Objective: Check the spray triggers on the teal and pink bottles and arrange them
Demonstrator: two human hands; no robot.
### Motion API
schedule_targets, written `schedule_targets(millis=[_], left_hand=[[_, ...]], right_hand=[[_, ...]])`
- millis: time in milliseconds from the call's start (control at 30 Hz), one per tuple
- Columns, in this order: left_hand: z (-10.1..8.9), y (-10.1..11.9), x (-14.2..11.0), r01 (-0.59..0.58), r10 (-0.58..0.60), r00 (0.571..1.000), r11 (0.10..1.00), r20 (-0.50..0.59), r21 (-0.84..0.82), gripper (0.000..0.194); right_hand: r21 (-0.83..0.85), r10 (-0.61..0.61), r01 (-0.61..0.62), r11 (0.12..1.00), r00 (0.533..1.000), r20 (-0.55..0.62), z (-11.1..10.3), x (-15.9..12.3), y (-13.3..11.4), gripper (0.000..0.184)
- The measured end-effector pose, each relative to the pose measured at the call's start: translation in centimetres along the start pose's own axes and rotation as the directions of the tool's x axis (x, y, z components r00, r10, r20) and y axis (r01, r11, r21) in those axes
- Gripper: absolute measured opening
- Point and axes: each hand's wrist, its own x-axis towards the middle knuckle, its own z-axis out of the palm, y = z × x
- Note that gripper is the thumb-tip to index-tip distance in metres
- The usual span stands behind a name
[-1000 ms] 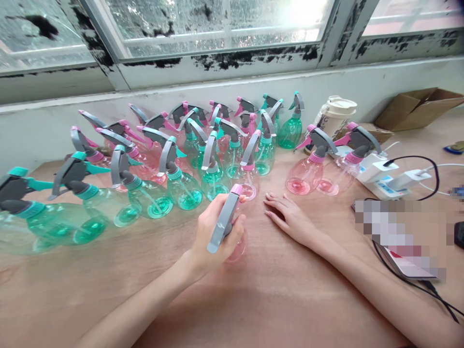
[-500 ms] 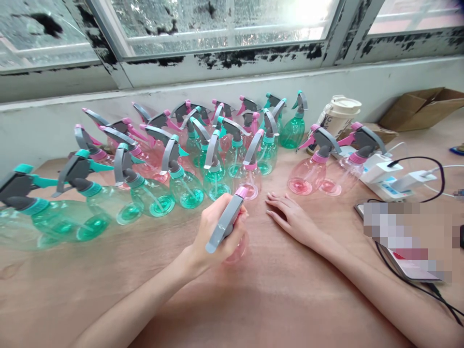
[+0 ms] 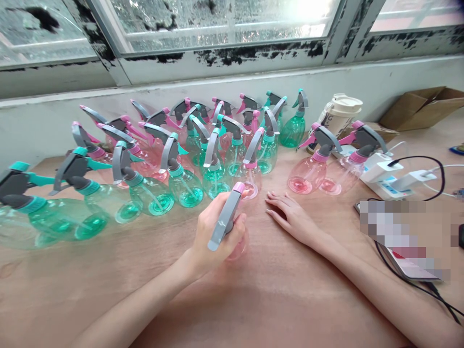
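My left hand [image 3: 212, 232] is wrapped round the neck of a pink spray bottle [image 3: 239, 245], just in front of the bottle rows. Its grey and pink spray head points away from me, and most of the bottle is hidden behind the hand. My right hand [image 3: 290, 212] lies flat on the table with fingers spread, holding nothing. Beyond my left hand stands another pink spray bottle [image 3: 250, 176], beside a green spray bottle [image 3: 216, 183]. Two pink bottles, one of them this spray bottle [image 3: 308, 171], stand past my right fingertips.
Several green and pink spray bottles crowd the left and back of the wooden table [image 3: 297, 295]. At the right are a lidded paper cup [image 3: 339, 113], a cardboard box [image 3: 420, 108], a power strip with chargers [image 3: 389, 183], cables and a partly blurred phone [image 3: 411, 268].
The held bottle's spray head has shifted very slightly, with the left thumb a little changed in position. My right hand stays where it was.
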Motion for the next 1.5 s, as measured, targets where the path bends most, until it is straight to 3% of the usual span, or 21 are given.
schedule_targets(millis=[900, 1200, 1333, 1433, 1500], left_hand=[[0.1, -0.1, 0.1, 0.005, -0.004, 1.0, 0.999, 0.019, -0.044, 0.023], [0.0, 0.8, 0.9, -0.005, 0.005, 1.0, 0.999, 0.002, 0.033, 0.003], [-0.1, 0.8, 0.9, 0.01, -0.011, 1.0, 0.999, 0.027, 0.043, 0.011], [-0.2, 0.5, 0.8, -0.001, 0.001, 1.0, 1.0, 0.031, 0.017, 0.006], [-0.1, 0.4, 0.6, -0.009, 0.009, 1.0, 1.0, 0.026, -0.013, 0.016]], right_hand=[[-0.003, 0.001, -0.001, 1.0, 1.0, 0.004, -0.2, 0.0, -0.1, 0.035], [-0.008, 0.0, 0.0, 1.0, 1.0, 0.002, -0.1, 0.0, -0.1, 0.035], [-0.009, -0.005, 0.005, 1.0, 1.0, -0.002, -0.1, -0.1, 0.0, 0.035], [-0.011, -0.008, 0.008, 1.0, 1.0, -0.001, 0.0, -0.1, 0.0, 0.035], [-0.012, -0.008, 0.008, 1.0, 1.0, 0.001, 0.0, -0.1, 0.1, 0.034]])
